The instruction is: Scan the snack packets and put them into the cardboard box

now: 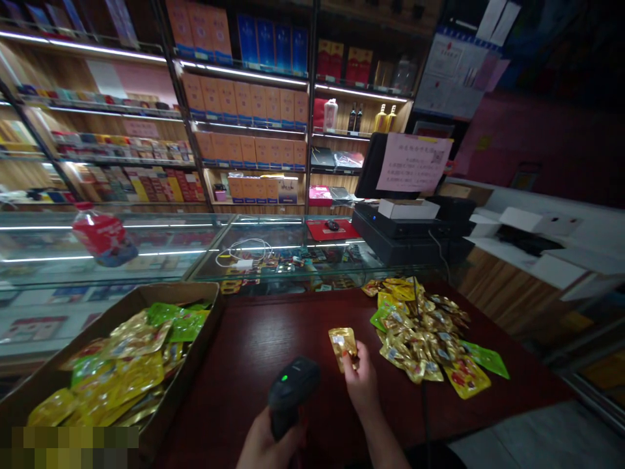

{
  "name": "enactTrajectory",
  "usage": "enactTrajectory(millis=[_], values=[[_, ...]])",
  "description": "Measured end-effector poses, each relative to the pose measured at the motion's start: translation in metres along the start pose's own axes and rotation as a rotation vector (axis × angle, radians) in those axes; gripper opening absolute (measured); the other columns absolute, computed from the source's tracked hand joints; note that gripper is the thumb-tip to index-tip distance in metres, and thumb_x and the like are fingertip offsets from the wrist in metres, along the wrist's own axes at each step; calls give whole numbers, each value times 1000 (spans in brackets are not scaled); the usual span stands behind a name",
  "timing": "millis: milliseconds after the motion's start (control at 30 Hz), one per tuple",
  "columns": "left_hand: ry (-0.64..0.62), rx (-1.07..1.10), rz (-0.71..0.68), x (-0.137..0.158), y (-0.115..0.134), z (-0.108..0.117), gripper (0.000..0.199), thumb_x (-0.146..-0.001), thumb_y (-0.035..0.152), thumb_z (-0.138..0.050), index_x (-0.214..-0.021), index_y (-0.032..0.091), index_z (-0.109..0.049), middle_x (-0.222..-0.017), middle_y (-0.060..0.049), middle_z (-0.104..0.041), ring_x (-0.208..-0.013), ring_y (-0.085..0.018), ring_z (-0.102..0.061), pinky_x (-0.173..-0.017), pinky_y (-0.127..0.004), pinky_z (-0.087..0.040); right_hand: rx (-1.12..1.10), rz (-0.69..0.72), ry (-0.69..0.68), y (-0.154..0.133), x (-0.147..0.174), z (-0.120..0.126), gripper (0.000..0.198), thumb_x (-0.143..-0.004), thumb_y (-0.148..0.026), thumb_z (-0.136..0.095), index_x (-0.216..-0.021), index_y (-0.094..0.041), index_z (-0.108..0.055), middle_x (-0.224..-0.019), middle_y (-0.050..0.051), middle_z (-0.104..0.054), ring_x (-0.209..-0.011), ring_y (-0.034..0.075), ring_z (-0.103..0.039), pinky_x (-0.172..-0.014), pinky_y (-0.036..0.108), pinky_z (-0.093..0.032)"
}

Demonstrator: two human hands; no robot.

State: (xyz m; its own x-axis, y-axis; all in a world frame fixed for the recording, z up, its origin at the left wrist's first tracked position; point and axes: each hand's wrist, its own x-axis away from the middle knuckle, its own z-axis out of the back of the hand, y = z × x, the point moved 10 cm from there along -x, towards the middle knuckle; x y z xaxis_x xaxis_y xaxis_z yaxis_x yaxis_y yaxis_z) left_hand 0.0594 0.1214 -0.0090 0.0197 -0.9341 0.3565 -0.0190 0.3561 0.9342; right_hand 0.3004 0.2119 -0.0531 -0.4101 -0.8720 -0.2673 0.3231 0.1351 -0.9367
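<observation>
A black barcode scanner (294, 384) with a small green light is gripped by its handle in my left hand (268, 438), its head tilted up over the table. To the right, my right hand (364, 384) pinches a gold snack packet (342, 343) between thumb and fingers. Beyond that hand lies a loose pile of gold, yellow and green packets (430, 332). At the left stands an open cardboard box (193, 365) with more such packets (131, 352) inside.
The dark red table (273, 326) meets a glass display counter (273, 228) at the back. On the counter are a white cable (239, 254), a red mouse pad (319, 229), a monitor with a paper sheet (414, 163) and a red jug (100, 234). Stocked shelves (244, 101) rise behind.
</observation>
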Motion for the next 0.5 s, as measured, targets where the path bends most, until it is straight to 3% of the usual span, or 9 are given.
enactTrajectory(millis=[200,333,433,500], values=[[16,14,-17,-9,-14,1,29,-67,41,-75,-72,20,-55,-44,5,-56,-34,-10,-47,-37,-20,-37,32,-85,-64,3,-3,-2,50,-86,-55,-53,-117,-17,-57,-108,16,-75,-92,27,-74,-78,36,-58],[99,113,23,-16,-47,19,32,-67,43,-74,-78,21,-53,-45,6,-57,-31,-9,-45,-33,-19,-33,-81,-208,-118,17,-4,-9,57,-74,-59,-66,-113,-18,-59,-102,15,-77,-92,31,-74,-78,40,-59],[169,159,17,-20,-70,38,36,-63,44,-79,-73,20,-54,-43,5,-55,-34,-9,-46,-36,-20,-34,-267,-327,-269,5,8,-48,55,-68,-57,-72,-107,-19,-63,-95,12,-78,-86,32,-75,-74,41,-59],[198,202,24,-21,-80,48,38,-61,46,-80,-71,20,-55,-43,5,-55,-34,-9,-47,-36,-20,-35,-412,-371,-456,-33,26,-94,46,-73,-53,-69,-106,-20,-65,-94,8,-78,-85,28,-74,-74,38,-58]])
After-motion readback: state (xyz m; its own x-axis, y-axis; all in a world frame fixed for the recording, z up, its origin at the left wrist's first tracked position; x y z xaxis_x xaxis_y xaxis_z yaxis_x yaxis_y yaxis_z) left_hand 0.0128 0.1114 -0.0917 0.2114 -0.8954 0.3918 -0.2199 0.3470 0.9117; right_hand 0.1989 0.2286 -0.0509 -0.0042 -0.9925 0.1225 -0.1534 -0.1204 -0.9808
